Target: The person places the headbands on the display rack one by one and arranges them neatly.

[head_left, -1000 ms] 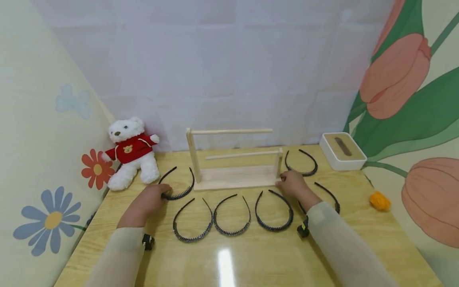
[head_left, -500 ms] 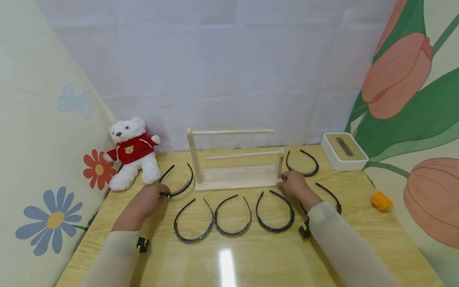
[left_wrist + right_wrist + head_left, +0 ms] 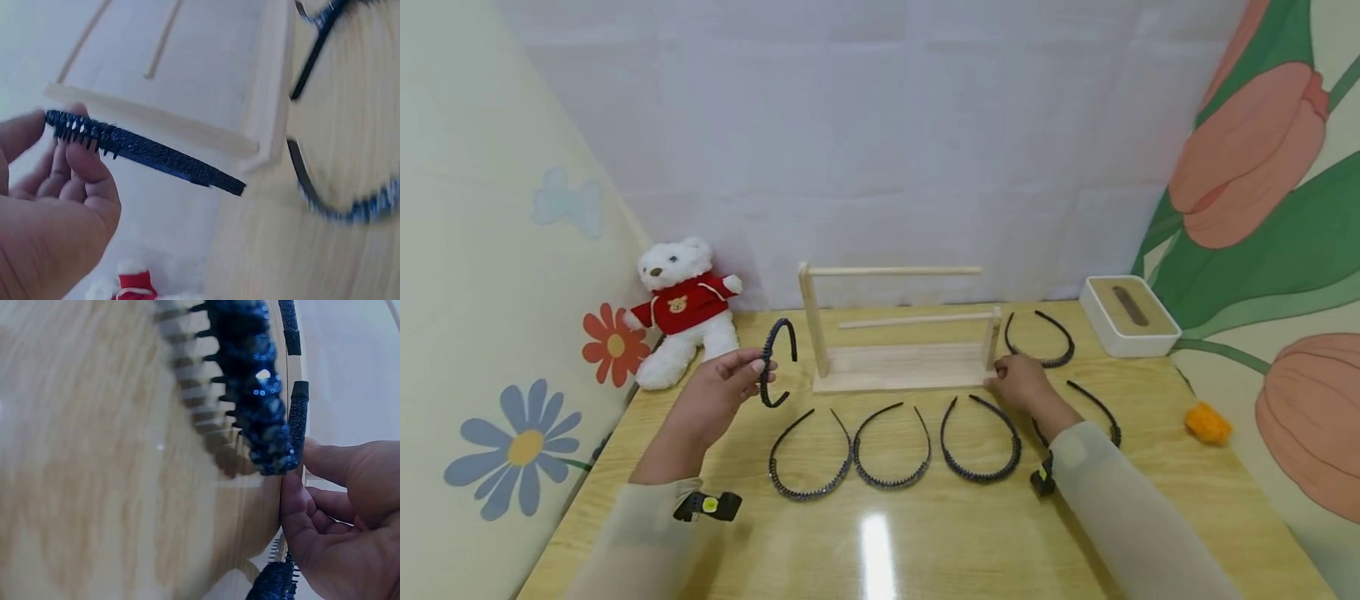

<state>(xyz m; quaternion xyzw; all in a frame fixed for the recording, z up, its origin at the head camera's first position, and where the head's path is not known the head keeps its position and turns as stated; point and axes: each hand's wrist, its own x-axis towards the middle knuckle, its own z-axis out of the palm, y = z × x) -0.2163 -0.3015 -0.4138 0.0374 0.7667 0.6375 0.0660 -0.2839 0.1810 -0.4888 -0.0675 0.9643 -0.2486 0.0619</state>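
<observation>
My left hand [image 3: 706, 403] pinches a dark, glittery toothed headband [image 3: 765, 360] between thumb and fingers, raised over the table and turned on edge, its open side facing the rack. The left wrist view shows the headband [image 3: 159, 155] edge-on, with short teeth near the fingertips. A pale wooden rack [image 3: 891, 367] has a flat base, a tall left post and a short right post, each bearing one horizontal rod. At the right end of that base, my right hand [image 3: 1024, 385] grips the corner. Dark headbands partly overlap this grip in the right wrist view.
In front of the rack lies a row of three similar headbands [image 3: 977, 477]. Another headband [image 3: 1060, 360] is behind my right hand, and one [image 3: 1105, 410] is partly under that forearm. A white bear [image 3: 679, 312], white box [image 3: 1131, 317] and orange object [image 3: 1207, 423] stand around.
My left hand has lifted the headband off the table and turned it from lying flat to standing on edge. The right hand has stayed at the rack's base corner.
</observation>
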